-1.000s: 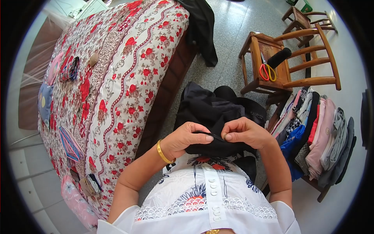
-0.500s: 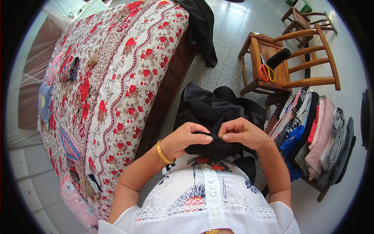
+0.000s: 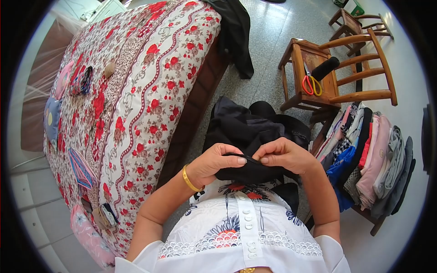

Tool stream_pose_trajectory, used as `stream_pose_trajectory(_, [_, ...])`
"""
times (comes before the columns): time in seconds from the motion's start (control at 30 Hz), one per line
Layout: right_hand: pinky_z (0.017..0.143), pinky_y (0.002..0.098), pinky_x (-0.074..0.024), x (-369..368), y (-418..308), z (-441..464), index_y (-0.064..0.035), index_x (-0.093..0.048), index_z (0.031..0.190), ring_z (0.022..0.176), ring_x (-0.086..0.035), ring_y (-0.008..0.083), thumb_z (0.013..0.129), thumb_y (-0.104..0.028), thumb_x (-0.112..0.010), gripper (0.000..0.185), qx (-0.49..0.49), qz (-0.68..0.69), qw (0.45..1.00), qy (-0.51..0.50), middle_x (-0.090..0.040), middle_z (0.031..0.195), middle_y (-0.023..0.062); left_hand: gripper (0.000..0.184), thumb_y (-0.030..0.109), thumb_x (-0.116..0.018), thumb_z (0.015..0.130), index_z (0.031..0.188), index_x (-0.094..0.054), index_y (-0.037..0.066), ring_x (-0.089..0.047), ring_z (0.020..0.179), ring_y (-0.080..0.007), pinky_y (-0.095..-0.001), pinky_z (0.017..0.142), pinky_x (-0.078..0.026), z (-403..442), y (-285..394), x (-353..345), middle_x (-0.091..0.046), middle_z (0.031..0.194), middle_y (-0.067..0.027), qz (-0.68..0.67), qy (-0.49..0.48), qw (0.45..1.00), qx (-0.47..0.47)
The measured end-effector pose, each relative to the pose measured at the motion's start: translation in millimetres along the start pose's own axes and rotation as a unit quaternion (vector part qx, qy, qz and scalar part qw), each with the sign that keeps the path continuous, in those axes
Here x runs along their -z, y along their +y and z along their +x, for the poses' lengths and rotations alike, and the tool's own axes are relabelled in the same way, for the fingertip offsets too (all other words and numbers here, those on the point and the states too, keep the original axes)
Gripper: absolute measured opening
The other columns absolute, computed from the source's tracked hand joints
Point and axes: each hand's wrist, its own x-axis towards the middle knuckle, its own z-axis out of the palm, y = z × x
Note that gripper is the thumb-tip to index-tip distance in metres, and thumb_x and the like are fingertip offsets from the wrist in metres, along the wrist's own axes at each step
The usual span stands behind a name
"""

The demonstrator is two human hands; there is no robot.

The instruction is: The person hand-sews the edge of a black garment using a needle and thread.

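Across my lap lies a black garment (image 3: 241, 129), bunched up, with one edge raised between my hands. My left hand (image 3: 216, 161) pinches that edge between thumb and fingers; a gold bangle circles the wrist. Close beside it, my right hand (image 3: 280, 156) is closed on the same edge, thumb against forefinger. Whether the right fingertips also hold something small, such as a needle, I cannot make out. The garment's far end hangs beyond my knees, and its exact kind is not plain.
A wooden chair (image 3: 309, 68) ahead right carries scissors (image 3: 312, 84) and a black thread spool (image 3: 325, 68). Folded clothes (image 3: 364, 159) are stacked on another seat at my right. At left stands a bed with a floral cover (image 3: 154, 91); black cloth (image 3: 234, 36) hangs off its corner.
My right hand has shifted very slightly left, nearer my left fingertips on the garment's edge. Everything else stays in place.
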Motion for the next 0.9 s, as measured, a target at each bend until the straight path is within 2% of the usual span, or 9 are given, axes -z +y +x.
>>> stream_pose_trajectory(0.13, [0.069,0.0164,-0.0412,-1,0,-1,0.0025,-0.059,0.097,0.075,-0.051,0.0034,0.081,-0.005,-0.054,0.019,0.000,-0.002,1.000,0.008,-0.059,0.083,-0.0002,0.010,0.005,-0.064,0.073,0.082,-0.062,0.002,-0.058,0.066,-0.0074,-0.0173,0.061,-0.046,0,-1,0,-0.062,0.076,-0.0043,-0.009,-0.001,1.000,0.002])
stream_pose_trajectory(0.5, [0.069,0.0160,-0.0407,12,-3,5,0.0026,-0.060,0.092,0.072,-0.050,0.0026,0.080,-0.008,-0.055,0.017,-0.036,-0.004,0.997,-0.073,-0.059,0.079,-0.0016,0.011,0.004,-0.065,0.072,0.082,-0.062,0.003,-0.058,0.067,-0.0066,-0.0172,0.063,-0.045,-1,0,2,-0.062,0.076,-0.0033,0.003,0.008,1.000,-0.001])
stream_pose_trajectory(0.7, [0.068,0.0154,-0.0404,7,-3,4,0.0027,-0.059,0.091,0.072,-0.050,0.0022,0.080,-0.009,-0.056,0.017,-0.025,0.002,0.999,-0.028,-0.058,0.079,-0.0021,0.010,0.004,-0.065,0.071,0.081,-0.062,0.003,-0.057,0.067,-0.0066,-0.0178,0.063,-0.045,-1,1,3,-0.062,0.075,-0.0028,0.004,0.014,1.000,-0.010])
stream_pose_trajectory(0.9, [0.069,0.0153,-0.0403,5,-1,5,0.0016,-0.059,0.091,0.072,-0.050,0.0020,0.081,-0.009,-0.054,0.015,-0.016,0.012,0.999,-0.044,-0.058,0.079,-0.0026,0.013,0.003,-0.066,0.070,0.082,-0.062,0.003,-0.058,0.067,-0.0077,-0.0183,0.064,-0.046,-2,3,3,-0.062,0.077,-0.0044,0.017,0.006,1.000,-0.001])
